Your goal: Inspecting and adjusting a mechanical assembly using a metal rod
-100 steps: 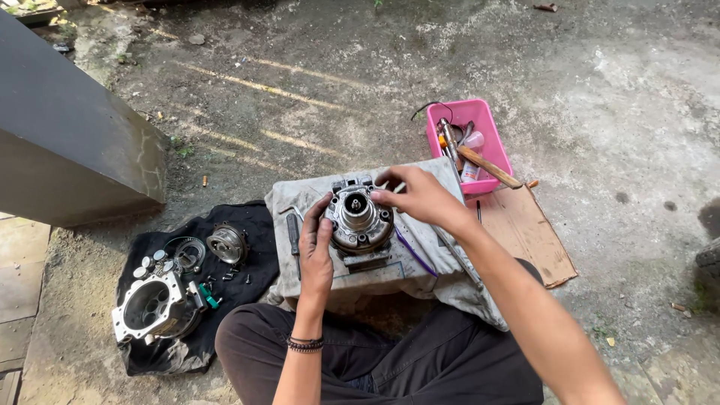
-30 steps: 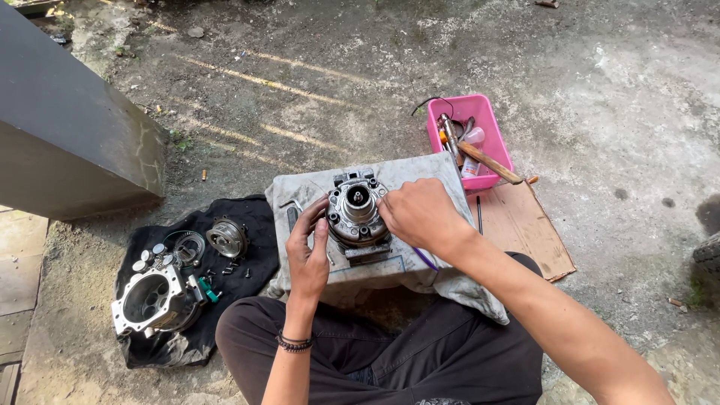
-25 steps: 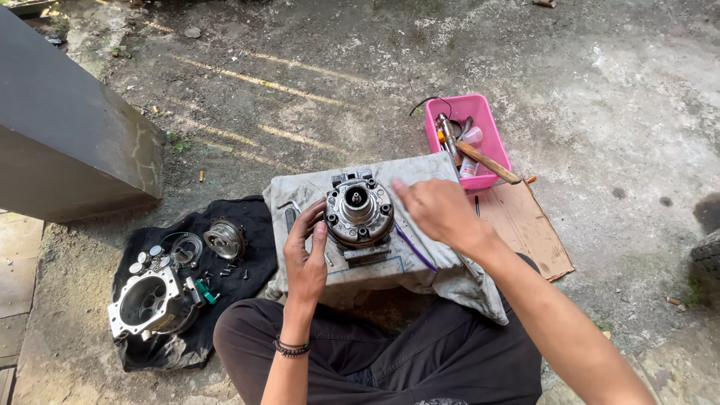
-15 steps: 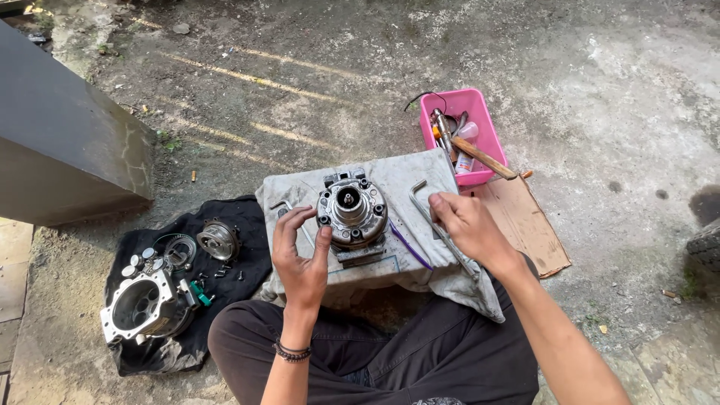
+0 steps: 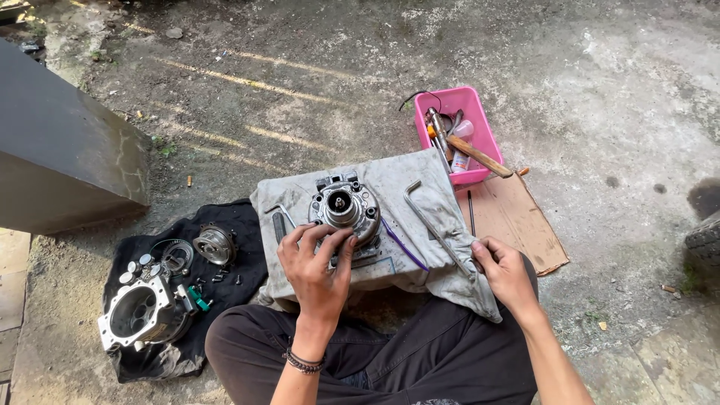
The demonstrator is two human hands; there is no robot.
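A round metal motor housing (image 5: pixel 341 208) with a central shaft stands on a grey cloth (image 5: pixel 390 176) in front of my crossed legs. My left hand (image 5: pixel 315 266) grips its near edge, fingers spread over the rim. My right hand (image 5: pixel 504 271) rests at the cloth's right corner, fingers curled around the lower end of a long L-shaped metal key (image 5: pixel 431 221) that lies on the cloth. A thin purple cable (image 5: pixel 403 246) lies between the housing and the key. A small bent key (image 5: pixel 279 212) lies left of the housing.
A pink tray (image 5: pixel 486 136) holds tools and a wooden-handled hammer (image 5: pixel 480 157), behind a cardboard sheet (image 5: pixel 517 225). On a black cloth (image 5: pixel 232 289) at the left are a metal casing (image 5: pixel 139 315), a round part (image 5: pixel 214 244) and several small screws. A dark slab (image 5: pixel 60 157) stands far left.
My right hand left the top of the housing and moved right and toward me, to the lower end of the long key. My left hand stayed on the housing.
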